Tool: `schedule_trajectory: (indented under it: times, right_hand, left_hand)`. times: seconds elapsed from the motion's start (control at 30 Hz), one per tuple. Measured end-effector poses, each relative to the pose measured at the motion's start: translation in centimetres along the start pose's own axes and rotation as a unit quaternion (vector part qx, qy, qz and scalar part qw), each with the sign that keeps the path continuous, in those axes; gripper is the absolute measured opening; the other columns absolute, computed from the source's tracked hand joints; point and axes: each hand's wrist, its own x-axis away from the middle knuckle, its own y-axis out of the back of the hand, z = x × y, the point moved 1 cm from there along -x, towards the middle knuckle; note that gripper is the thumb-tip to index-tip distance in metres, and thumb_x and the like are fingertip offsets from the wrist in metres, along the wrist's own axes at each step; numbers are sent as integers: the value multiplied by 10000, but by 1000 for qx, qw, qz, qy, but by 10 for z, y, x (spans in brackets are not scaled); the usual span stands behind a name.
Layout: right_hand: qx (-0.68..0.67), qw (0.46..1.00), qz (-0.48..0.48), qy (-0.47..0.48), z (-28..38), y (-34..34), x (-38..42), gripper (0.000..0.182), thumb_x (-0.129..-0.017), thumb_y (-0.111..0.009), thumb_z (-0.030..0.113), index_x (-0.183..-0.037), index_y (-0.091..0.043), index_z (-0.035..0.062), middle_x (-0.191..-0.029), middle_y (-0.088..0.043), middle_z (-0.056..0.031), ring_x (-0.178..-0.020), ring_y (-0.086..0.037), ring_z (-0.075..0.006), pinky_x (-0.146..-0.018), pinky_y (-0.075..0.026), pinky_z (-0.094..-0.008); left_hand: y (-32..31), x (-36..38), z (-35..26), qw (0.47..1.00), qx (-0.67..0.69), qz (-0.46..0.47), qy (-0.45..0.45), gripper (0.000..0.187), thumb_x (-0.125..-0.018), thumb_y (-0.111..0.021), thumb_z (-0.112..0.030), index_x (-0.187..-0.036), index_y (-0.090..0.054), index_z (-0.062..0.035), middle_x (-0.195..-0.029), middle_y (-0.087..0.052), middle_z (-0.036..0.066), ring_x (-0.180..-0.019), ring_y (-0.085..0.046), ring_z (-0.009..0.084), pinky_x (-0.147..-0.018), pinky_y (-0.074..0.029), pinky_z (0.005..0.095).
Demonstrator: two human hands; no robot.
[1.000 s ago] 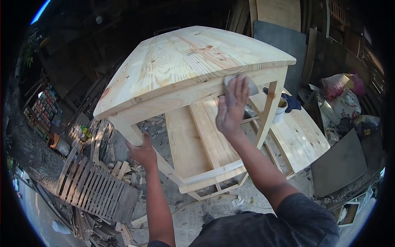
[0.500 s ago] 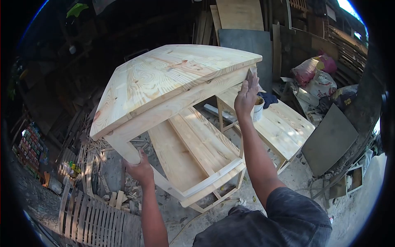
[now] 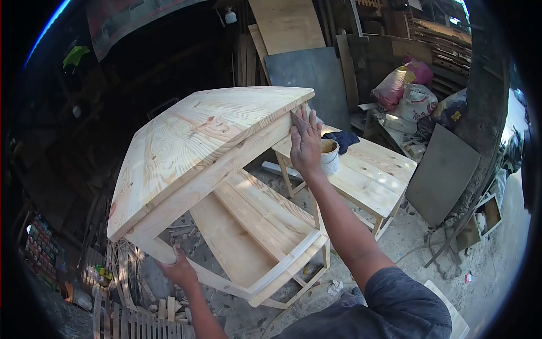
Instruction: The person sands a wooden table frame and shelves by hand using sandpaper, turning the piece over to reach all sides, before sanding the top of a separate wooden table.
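A pale pine table (image 3: 186,141) stands tilted in front of me, its grained top facing up and towards me. My left hand (image 3: 179,270) is wrapped round one of its legs (image 3: 164,250) at the lower left. At the far right corner my right hand (image 3: 306,148) presses a small greyish-brown piece of sandpaper (image 3: 297,120) against the wood below the tabletop; its fingers partly cover the sheet. Beneath the table is a second wooden frame with long boards (image 3: 257,217).
A low pine bench (image 3: 372,175) at the right bears a white paint can (image 3: 329,158) and a dark cloth (image 3: 341,139). Stuffed sacks (image 3: 415,101), a leaning grey board (image 3: 442,175) and panels stand behind. Wood offcuts and a slatted piece (image 3: 141,322) lie at the lower left.
The view has swung, so the table appears lower and further left. My right hand remains at the table's corner with the sandpaper, and my left hand still grips the leg.
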Motion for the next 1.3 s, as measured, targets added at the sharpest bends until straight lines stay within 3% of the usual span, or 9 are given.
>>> schedule_trajectory:
  times: [0.17, 0.23, 0.37, 0.5, 0.63, 0.73, 0.83, 1.0, 1.3]
  right_hand:
    - [-16, 986, 101, 132, 80, 8, 41, 590, -1045, -511, 242, -1568, -398, -7, -1652, -346, -243, -1578, -254, -370, -1279, -141, -567]
    - [-7, 997, 51, -63, 43, 15, -5, 606, -1043, -533, 213, -1560, -375, -60, -1609, -350, -329, -1560, -247, -444, -1259, -164, -608]
    - [14, 994, 97, 49, 50, 6, 5, 587, -1044, -427, 133, -1523, -299, -180, -1607, -244, -427, -1523, -265, -530, -1239, -215, -619]
    - [-24, 987, 105, -116, -12, 7, -36, 591, -1022, -404, 77, -1515, -251, -213, -1621, -166, -441, -1523, -203, -586, -1223, -202, -669]
    - [137, 970, 193, 49, 37, 17, -12, 606, -1020, -407, 72, -1520, -225, -217, -1610, -202, -439, -1518, -209, -591, -1191, -209, -723]
    - [27, 985, 135, -108, 4, 14, -56, 608, -1032, -402, 69, -1529, -194, -212, -1625, -168, -436, -1529, -176, -588, -1173, -183, -762]
    - [166, 962, 218, 14, 54, 9, -10, 599, -1047, -378, 86, -1532, -182, -205, -1619, -177, -435, -1535, -176, -569, -1192, -202, -733]
    - [136, 986, 76, 57, 28, -2, -15, 802, -806, -518, -134, -1530, -183, -212, -1562, -301, -434, -1507, -236, -575, -1254, -270, -522]
    - [182, 979, 82, -30, 16, -15, -21, 754, -906, -524, -11, -1519, -146, -236, -1557, -249, -480, -1444, -319, -617, -1208, -314, -581]
  left_hand:
    - [6, -19, -30, 993, 13, -79, -89, 730, -1047, -590, -468, -1469, -428, 105, -1416, -505, 281, -1275, -552, 341, -1057, -458, 437]
    - [18, -53, -34, 986, -80, -99, -104, 757, -1054, -585, -463, -1504, -385, 111, -1410, -520, 276, -1294, -543, 348, -1074, -449, 455]
    - [32, -103, -2, 998, -51, -10, 40, 831, -1065, -509, -574, -1511, -389, 117, -1382, -566, 286, -1224, -592, 348, -1048, -466, 445]
    - [28, -87, -4, 993, 39, -8, 116, 892, -1067, -387, -671, -1496, -431, 110, -1341, -618, 260, -1158, -637, 323, -986, -507, 400]
    - [23, -92, 6, 994, 62, -71, 56, 871, -1058, -468, -638, -1520, -396, 97, -1352, -609, 250, -1150, -640, 294, -951, -533, 372]
    - [23, -89, 29, 997, 18, -69, 38, 867, -1032, -553, -613, -1505, -392, 96, -1314, -613, 231, -1094, -647, 283, -916, -542, 375]
    - [16, -86, 17, 996, 86, -27, -6, 897, -965, -658, -637, -1411, -464, 117, -1158, -652, 189, -941, -661, 256, -792, -564, 371]
    - [7, -77, -1, 992, 121, 9, -12, 836, -965, -715, -537, -1467, -429, 68, -1247, -616, 187, -1003, -647, 247, -813, -578, 369]
    - [6, -74, -1, 986, 164, 27, -21, 871, -985, -746, -387, -1580, -291, 58, -1278, -612, 239, -931, -671, 266, -799, -590, 368]
